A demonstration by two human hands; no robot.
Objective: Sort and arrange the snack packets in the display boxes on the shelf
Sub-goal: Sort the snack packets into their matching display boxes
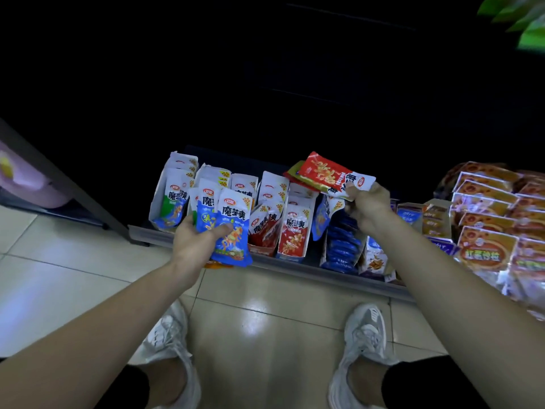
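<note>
Between the hands, on the shelf: upright white card display boxes, open-topped and packed with glossy flat sachets, red ones nearest the right hand.
Left hand: a fan of blue-and-white packets is gripped, thumb laid across the front.
Right hand: red packets are pinched by their white ends, above the boxes.

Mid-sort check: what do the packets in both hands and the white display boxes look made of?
The blue packets in the left hand: likely glossy printed plastic film; they shine and flex. The red packets in the right hand: same glossy film, white flat-sealed end. The display boxes: probably thin matte card; stiff flat walls, ragged torn-open tops.
</note>
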